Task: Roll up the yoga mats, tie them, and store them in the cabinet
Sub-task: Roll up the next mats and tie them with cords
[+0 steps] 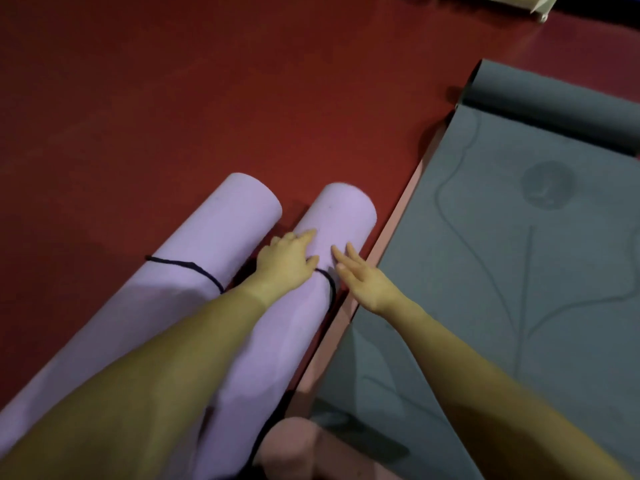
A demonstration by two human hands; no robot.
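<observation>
1. Head view, looking down at a dark red floor (173,98). Two bare forearms reach forward from the bottom edge.

2. The left hand (285,261) rests palm-down on a rolled lilac mat (332,216). Its fingers (304,235) are nearly straight, spread slightly, and lie flat on the roll's upper curve, gripping nothing.

3. The right hand (360,275) is open just beside the left, its fingers straight and narrow together, tips touching or just above the same roll; contact is hard to judge.

4. A dark cord (329,282) circles this roll just behind both sets of fingertips, near the left thumb. Whether it is knotted cannot be seen.

5. To the left of the left fingers lies a second rolled lilac mat (221,230), parallel and close, with its own dark tie (187,266) around it.

6. To the right of the right fingers a grey mat (519,271) lies mostly flat, printed with faint curved lines, its far end curled. It lies on a pink mat (391,220), which shows as a strip along its left edge.

7. A pale object (540,5) sits at the top edge, far beyond the fingers; it is cropped and unidentifiable. No cabinet is in sight.

8. Progress, as a judgement: two mats look rolled and tied; the grey and pink ones remain to roll and tie, and all storing seems still ahead.
</observation>
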